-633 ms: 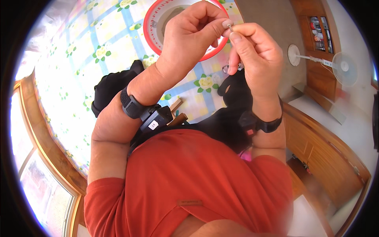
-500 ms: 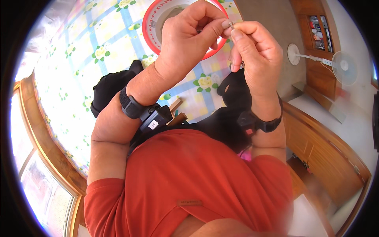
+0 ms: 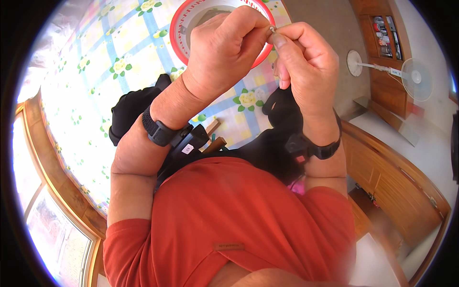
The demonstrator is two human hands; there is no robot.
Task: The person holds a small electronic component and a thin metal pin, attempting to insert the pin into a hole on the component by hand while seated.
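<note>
Both my hands meet fingertip to fingertip over the right side of a red-rimmed white basin point(image 3: 175, 42). A small shiny, bead-like piece point(image 3: 272, 29) shows between them; it is too small to name. My left hand point(image 3: 222, 50) is closed, its thumb and forefinger pressed together at the piece. From the other side my right hand point(image 3: 308, 67) pinches it with thumb and forefinger, the other fingers curled below. Greyish contents point(image 3: 210, 15) show in the basin, mostly hidden by my left hand.
The basin stands on a flowered, checked cloth point(image 3: 143, 91). Black cloth point(image 3: 136, 110) lies beside my left forearm, and wooden pieces point(image 3: 214, 143) are close to my body. A standing fan point(image 3: 417, 79) and a wooden cabinet point(image 3: 387, 179) are to the right; a window point(image 3: 60, 229) is at left.
Both hands have shifted slightly left and stay together at the small piece. My left hand has turned a little, its fingers now more closed.
</note>
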